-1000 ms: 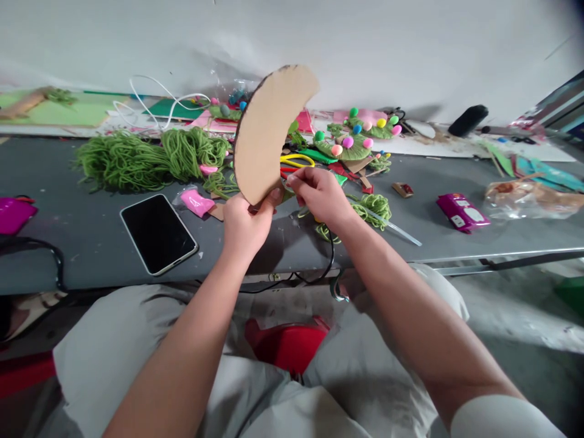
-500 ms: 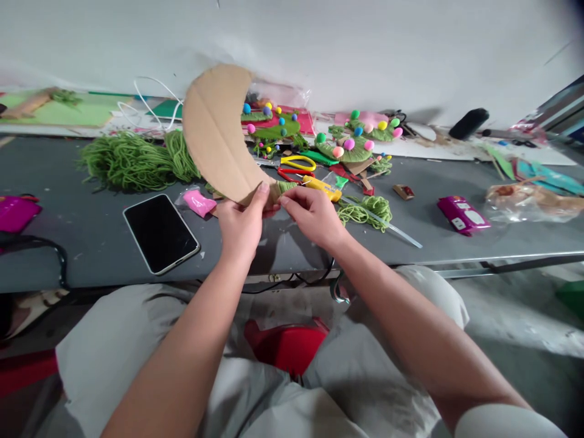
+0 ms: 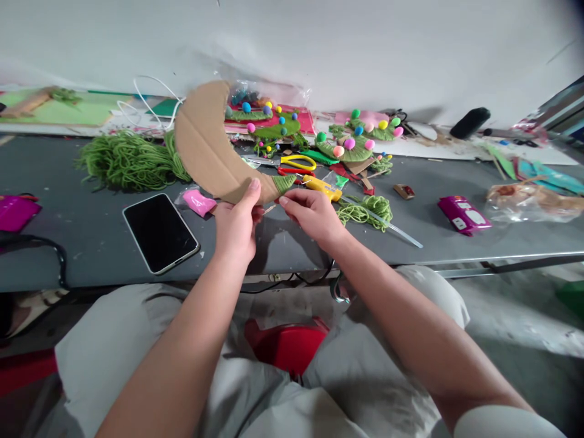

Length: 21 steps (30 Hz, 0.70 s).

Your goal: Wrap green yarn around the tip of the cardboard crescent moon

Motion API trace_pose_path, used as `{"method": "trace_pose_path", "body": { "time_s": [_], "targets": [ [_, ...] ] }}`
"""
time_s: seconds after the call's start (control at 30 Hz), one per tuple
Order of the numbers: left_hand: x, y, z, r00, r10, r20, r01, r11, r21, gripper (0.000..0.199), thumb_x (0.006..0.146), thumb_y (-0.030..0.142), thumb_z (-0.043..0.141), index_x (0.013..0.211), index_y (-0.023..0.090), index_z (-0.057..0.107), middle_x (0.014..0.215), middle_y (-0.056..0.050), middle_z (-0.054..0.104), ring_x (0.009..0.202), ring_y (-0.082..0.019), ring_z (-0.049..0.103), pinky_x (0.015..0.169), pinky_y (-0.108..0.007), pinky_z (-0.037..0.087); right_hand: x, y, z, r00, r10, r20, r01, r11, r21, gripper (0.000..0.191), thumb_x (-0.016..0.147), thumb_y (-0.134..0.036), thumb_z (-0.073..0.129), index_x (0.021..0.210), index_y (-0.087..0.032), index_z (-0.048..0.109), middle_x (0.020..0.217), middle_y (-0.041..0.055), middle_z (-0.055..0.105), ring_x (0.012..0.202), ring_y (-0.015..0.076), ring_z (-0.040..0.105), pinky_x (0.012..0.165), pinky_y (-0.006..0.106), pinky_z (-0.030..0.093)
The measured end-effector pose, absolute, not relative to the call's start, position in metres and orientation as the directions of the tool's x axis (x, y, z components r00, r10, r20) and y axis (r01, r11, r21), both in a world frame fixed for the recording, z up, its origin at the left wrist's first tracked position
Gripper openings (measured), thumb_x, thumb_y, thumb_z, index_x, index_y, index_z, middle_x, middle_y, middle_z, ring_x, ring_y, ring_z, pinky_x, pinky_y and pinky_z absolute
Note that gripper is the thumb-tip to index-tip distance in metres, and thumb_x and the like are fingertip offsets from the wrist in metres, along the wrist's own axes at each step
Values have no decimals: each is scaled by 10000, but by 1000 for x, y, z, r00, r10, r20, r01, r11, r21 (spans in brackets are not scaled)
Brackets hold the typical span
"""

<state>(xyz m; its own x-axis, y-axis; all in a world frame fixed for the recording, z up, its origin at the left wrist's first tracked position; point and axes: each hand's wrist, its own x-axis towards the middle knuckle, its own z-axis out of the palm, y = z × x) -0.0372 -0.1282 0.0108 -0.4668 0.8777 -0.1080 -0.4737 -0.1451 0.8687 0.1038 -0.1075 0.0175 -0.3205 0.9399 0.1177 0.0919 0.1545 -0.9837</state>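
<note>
A crescent-shaped piece of cardboard (image 3: 205,146) is held above the desk by my left hand (image 3: 237,222), thumb on its face and fingers behind. Green yarn (image 3: 283,184) is wrapped around the crescent's narrow right tip. My right hand (image 3: 312,216) is closed in a pinch just below that tip. A thin strand seems to run between the two hands, so the fingers appear to be on the yarn, though the pinch itself is mostly hidden. Behind the tip lie a yellow glue gun (image 3: 323,187) and scissors with yellow and red handles (image 3: 297,163).
A heap of green yarn (image 3: 130,161) and a phone (image 3: 160,234) lie to the left, by a pink packet (image 3: 198,202). More yarn (image 3: 367,212) lies under a clear glue stick (image 3: 401,234). Pompom-decorated green pieces (image 3: 349,149) stand behind; a purple packet (image 3: 463,214) is at right.
The cardboard crescent has tipped left and downward, and its wrapped tip now shows more. My right hand stays near the tip, slightly lower against it.
</note>
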Motion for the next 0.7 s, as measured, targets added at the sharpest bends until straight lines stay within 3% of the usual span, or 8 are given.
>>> {"method": "trace_pose_path", "body": {
  "time_s": [0.17,0.33,0.5,0.6,0.7],
  "targets": [
    [-41,-129,14,-351,916,-195,-607,-63,792,277,682,240,903,892,175,735,816,-13,693,517,-45,495,421,-131,421,109,-107,21,-326,930,169,29,189,-982,191,903,-333,653,806,-169,638,642,-42,501,578,86,406,547,258,308],
    [-42,-132,21,-245,928,-280,-668,48,743,145,769,230,787,848,164,685,723,-8,667,515,-73,536,432,-151,419,114,-106,22,-286,937,199,0,207,-978,190,916,-347,637,823,-189,587,626,-53,478,551,85,374,532,258,300],
    [-43,-132,23,-262,921,-289,-665,44,746,131,826,233,756,912,164,686,768,-17,709,549,-93,621,470,-162,473,114,-108,27,-323,916,236,-103,214,-971,306,912,-462,676,822,-207,535,643,-59,450,550,82,353,526,256,304],
    [-45,-131,25,-276,923,-269,-660,22,751,153,851,228,759,978,167,698,863,-37,754,630,-115,689,557,-182,550,117,-106,30,-403,876,263,-67,258,-964,340,914,-513,673,848,-203,549,662,-56,452,561,85,359,530,255,317],
    [-49,-132,29,-279,927,-250,-627,21,778,137,843,190,759,960,161,695,838,-30,741,595,-107,671,524,-176,536,124,-100,29,-509,794,331,42,407,-912,260,939,-429,640,872,-181,598,713,-31,522,622,98,416,577,252,363]
  ]
}}
